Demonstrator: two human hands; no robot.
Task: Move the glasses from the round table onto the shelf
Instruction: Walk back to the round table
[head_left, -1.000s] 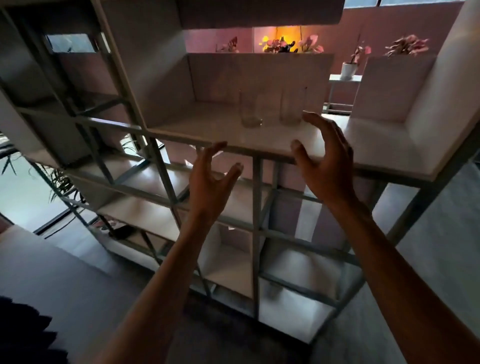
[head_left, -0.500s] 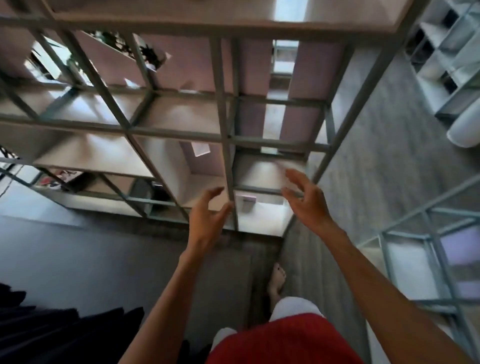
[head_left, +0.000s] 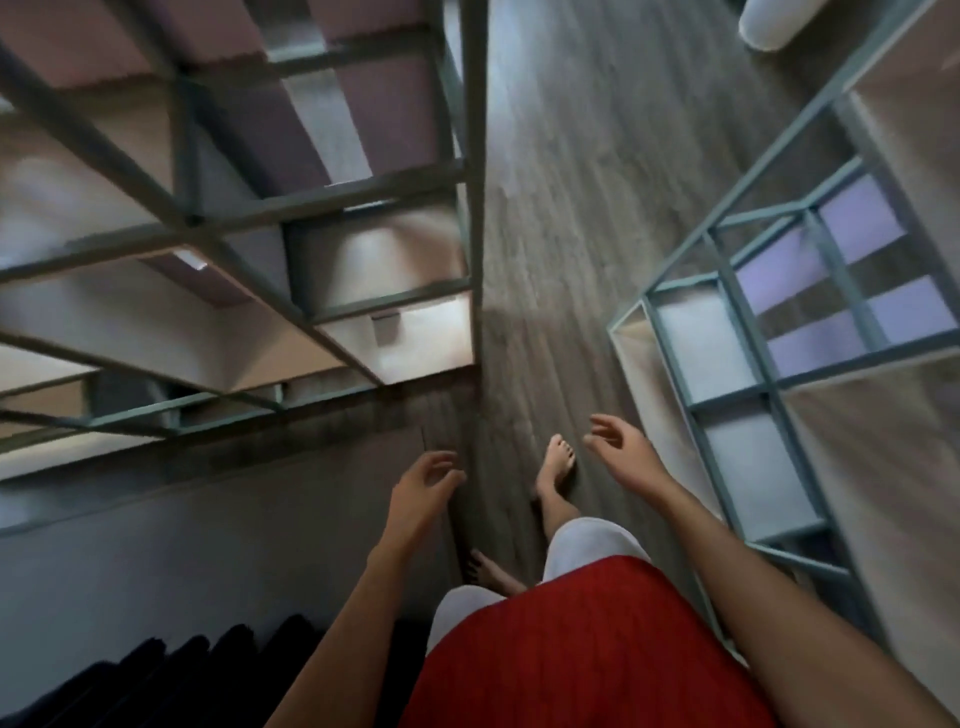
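I am looking almost straight down. My left hand (head_left: 423, 491) hangs low over the floor with its fingers loosely curled and apart, holding nothing. My right hand (head_left: 621, 449) is also empty, fingers spread, a little higher and to the right. The grey metal-framed shelf (head_left: 374, 192) with pale boards fills the upper left; only its lower compartments show. No glasses and no round table are in view.
A second metal-framed shelf unit (head_left: 769, 332) stands at the right. Grey wood-look floor (head_left: 571, 182) runs between the two units, with my bare feet (head_left: 556, 465) on it. A dark ribbed object (head_left: 171, 670) lies at the bottom left. A white rounded object (head_left: 774, 23) sits top right.
The view has swung down from the shelf top with glasses to the floor. Both hands have dropped away from the shelf edge and hang low, empty.
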